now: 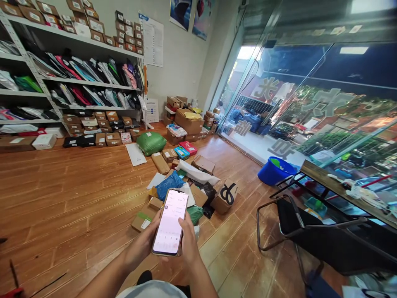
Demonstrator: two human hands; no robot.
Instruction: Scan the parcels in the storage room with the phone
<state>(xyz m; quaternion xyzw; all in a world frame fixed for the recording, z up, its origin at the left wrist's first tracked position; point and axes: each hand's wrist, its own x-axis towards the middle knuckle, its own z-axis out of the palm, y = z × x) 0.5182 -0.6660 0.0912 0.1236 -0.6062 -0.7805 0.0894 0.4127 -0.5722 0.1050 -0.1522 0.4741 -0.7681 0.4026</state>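
Observation:
A smartphone (pixel 169 223) with a bright, mostly white screen is held upright in front of me. My left hand (pixel 151 231) grips its left edge, fingers tucked behind it. From the other side my right hand (pixel 187 238) holds it, thumb resting over the screen. A keypad-like row of digits shows low on the display; the other text is too small to read. Just beyond the phone lies a heap of parcels, among them a blue plastic bag (pixel 170 185), a long white package (pixel 198 173) and a cardboard box with a black logo (pixel 225 196).
Shelves (pixel 93 80) along the left wall hold many bagged parcels and boxes. A green sack (pixel 151 143) lies on the wooden floor. At right stand a blue tub (pixel 276 170), a black chair (pixel 335 244) and a wooden table (pixel 347 190), before a glass front.

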